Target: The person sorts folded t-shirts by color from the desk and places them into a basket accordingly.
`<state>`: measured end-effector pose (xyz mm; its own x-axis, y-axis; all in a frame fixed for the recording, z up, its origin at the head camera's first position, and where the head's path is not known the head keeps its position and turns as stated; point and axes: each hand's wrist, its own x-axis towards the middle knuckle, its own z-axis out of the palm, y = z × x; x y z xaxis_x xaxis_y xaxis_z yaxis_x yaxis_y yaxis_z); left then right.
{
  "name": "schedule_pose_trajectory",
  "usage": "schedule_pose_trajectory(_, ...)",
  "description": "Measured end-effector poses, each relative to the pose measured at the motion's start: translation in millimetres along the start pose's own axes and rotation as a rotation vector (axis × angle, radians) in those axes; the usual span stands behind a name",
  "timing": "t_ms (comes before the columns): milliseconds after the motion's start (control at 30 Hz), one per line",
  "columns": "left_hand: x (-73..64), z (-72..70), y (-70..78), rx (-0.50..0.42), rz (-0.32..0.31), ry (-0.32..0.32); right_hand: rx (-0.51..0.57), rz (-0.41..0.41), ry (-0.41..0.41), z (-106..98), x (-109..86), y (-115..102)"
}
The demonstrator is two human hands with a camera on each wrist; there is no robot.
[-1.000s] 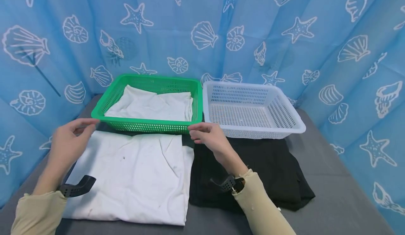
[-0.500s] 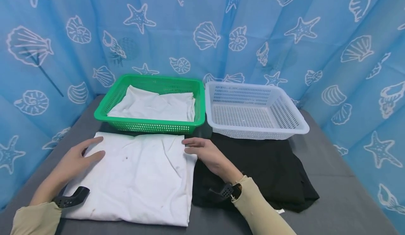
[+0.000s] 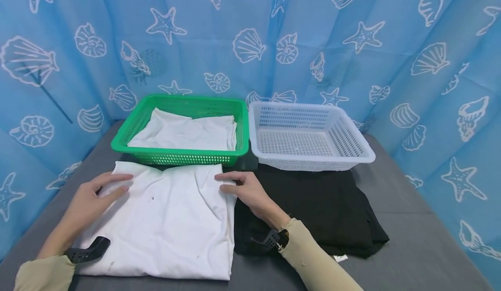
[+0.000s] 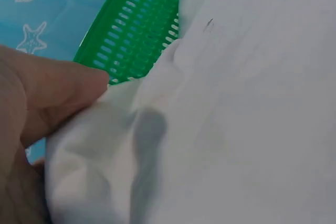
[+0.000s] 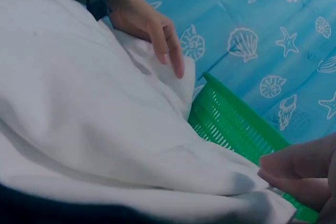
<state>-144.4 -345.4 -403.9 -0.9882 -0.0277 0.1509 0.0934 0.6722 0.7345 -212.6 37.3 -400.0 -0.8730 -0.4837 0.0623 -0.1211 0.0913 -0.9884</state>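
Observation:
A folded white cloth (image 3: 168, 221) lies flat on the grey surface, with a few small dark marks. My left hand (image 3: 88, 202) is at its far left corner, fingers extended and thumb spread apart from them; in the left wrist view the fingers (image 4: 63, 85) lie along the cloth's bunched edge. At the far right corner is my right hand (image 3: 250, 195), fingers fairly straight and thumb below them. Its fingertips (image 5: 278, 166) touch the cloth's edge in the right wrist view. Beyond the cloth stands a green basket (image 3: 184, 151) holding another folded white cloth (image 3: 188, 132).
A pale blue-white basket (image 3: 313, 157) stands right of the green one, with nothing in it. Folded black cloth (image 3: 313, 208) lies in front of it, a small white tag (image 3: 340, 258) at its near edge. A blue curtain (image 3: 219, 34) with shell prints hangs behind.
Both hands have come down from near the green basket's front rim onto the far corners of the white cloth. Their fingers have spread from thumb-and-finger closeness. The baskets stay put.

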Motion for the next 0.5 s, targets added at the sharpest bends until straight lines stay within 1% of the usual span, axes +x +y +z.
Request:
schedule_pose_trajectory(33, -0.5, -0.5, 0.1, 0.013, 0.005, -0.012, 0.004, 0.002, 0.002, 0.1, 0.0, -0.1)
schedule_pose_trajectory(100, -1.3, -1.3, 0.0, 0.068, 0.005, -0.056, 0.001, 0.026, 0.001, -0.4, 0.4, -0.2)
schedule_pose_trajectory(200, -2.7, -3.2, -0.8, 0.129, -0.031, -0.137, -0.021, 0.085, -0.025, -3.0, -0.1, -2.3)
schedule_pose_trajectory(267, -3.8, -5.6, -1.9, 0.162, -0.056, -0.174, -0.083, 0.1, -0.069, -5.8, -0.4, -4.1)
schedule_pose_trajectory(333, -4.8, -7.6, -3.1, 0.175, -0.079, -0.181, -0.17, 0.076, -0.141, -8.8, -1.2, -6.8)
schedule_pose_trajectory(367, -5.1, -8.4, -3.9, 0.183, -0.08, -0.177, -0.214, 0.053, -0.171, -10.1, -1.5, -7.9)
schedule_pose_trajectory(433, -5.4, -9.0, -5.5, 0.211, -0.073, -0.143, -0.29, -0.008, -0.216, -11.8, -1.9, -9.9)
schedule_pose_trajectory(500, -5.9, -8.3, -6.7, 0.224, -0.057, -0.091, -0.334, -0.053, -0.232, -12.4, -2.2, -10.7)
